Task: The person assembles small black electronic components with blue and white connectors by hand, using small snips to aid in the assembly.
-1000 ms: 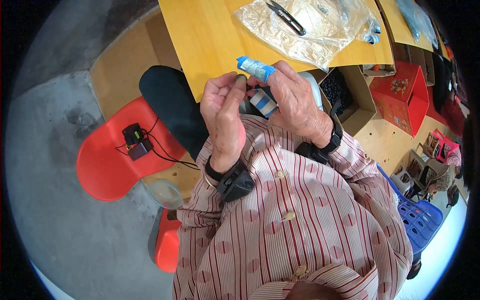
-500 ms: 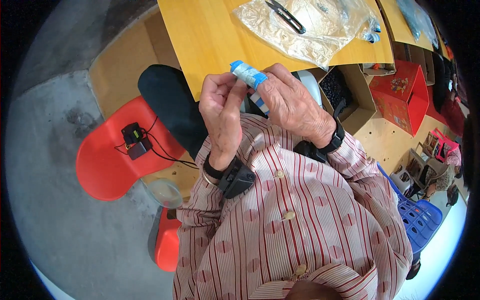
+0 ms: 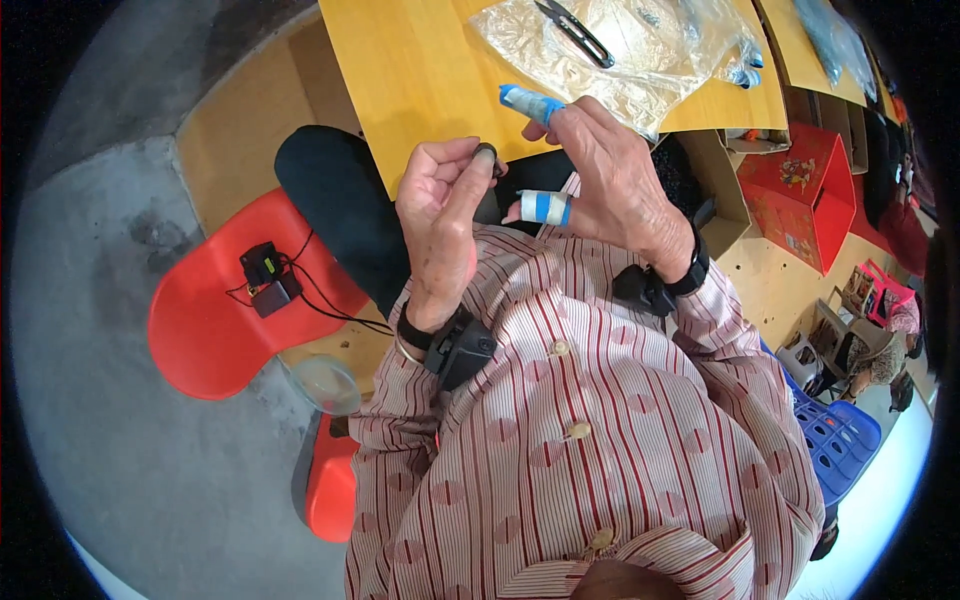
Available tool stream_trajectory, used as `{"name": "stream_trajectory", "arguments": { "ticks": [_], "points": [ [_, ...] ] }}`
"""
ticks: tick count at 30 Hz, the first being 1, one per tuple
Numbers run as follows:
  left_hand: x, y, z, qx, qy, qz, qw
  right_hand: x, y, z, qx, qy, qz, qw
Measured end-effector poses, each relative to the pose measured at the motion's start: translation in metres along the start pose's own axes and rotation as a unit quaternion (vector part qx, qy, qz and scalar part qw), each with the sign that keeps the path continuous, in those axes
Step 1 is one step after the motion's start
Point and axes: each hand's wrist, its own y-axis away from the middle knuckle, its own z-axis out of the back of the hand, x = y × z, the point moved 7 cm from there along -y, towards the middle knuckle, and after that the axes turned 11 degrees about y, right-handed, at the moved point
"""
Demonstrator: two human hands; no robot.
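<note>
Just beyond the table's near edge, my left hand (image 3: 438, 205) is closed in a pinch, thumb against index finger. Between those fingertips sits a small dark piece (image 3: 496, 163), mostly covered; its exact kind I cannot make out. To its right, my right hand (image 3: 622, 185) is open, with index finger and thumb spread apart. Blue and whitish tape (image 3: 532, 103) wraps the right index finger, and a similar blue-and-white wrap (image 3: 546, 208) goes round the thumb. The right hand is apart from the dark piece. Black thread snips (image 3: 577, 35) lie on a clear plastic bag (image 3: 640, 75) on the table.
The yellow table (image 3: 420, 80) lies ahead. Under its right side stand a cardboard box (image 3: 722, 185) with dark contents and a red box (image 3: 795, 195). A red chair (image 3: 205, 330) at left bears a small black device (image 3: 270, 280) with cables. Other people are at far right.
My right hand has pulled away to the right from the left one, and its fingers have spread. The dark piece in my left fingertips has come into view.
</note>
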Motion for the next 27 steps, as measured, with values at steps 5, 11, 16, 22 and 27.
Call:
{"name": "stream_trajectory", "arguments": {
  "ticks": [5,11,16,22,27],
  "points": [
    [0.006,0.004,-0.007,0.057,-0.014,0.066,0.996,0.002,-0.006,-0.006,0.049,-0.011,0.01,0.999],
    [0.004,0.006,-0.009,0.067,-0.063,0.075,0.993,0.003,-0.008,-0.011,0.056,-0.015,0.014,0.998],
    [0.001,0.005,-0.01,0.075,-0.086,0.078,0.99,0.002,-0.007,-0.016,0.065,-0.027,0.013,0.997],
    [0.001,0.003,-0.009,0.081,-0.091,0.091,0.988,0.003,0.0,-0.018,0.044,-0.047,0.004,0.998],
    [0.005,0.005,-0.008,0.072,-0.077,0.103,0.989,0.004,0.002,-0.021,0.052,-0.035,0.013,0.998]
  ]
}}
